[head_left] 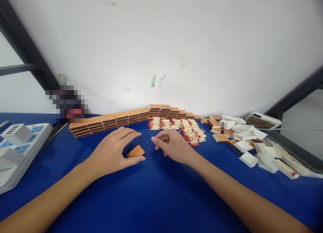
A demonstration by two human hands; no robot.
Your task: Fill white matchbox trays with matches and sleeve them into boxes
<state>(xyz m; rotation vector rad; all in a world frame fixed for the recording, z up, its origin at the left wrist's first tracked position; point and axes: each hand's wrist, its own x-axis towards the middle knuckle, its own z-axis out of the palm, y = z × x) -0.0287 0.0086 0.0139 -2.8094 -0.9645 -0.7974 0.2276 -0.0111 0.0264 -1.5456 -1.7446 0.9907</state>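
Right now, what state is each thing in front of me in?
Left hand: open, fingers spread.
Right hand: fingers curled, grip unclear.
Front matchbox: partly behind the left hand, open or shut unclear.
Stacked matchboxes: piled in columns, side by side.
Loose matches: unboxed, heaped, unburnt.
White trays: jumbled in a pile.
Match tray: open, not empty.
Phone: back showing, screen hidden.
Power strip: bearing adapters, power unclear.

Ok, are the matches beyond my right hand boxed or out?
Out: those matches lie in loose heaps on the blue table, nothing enclosing them.
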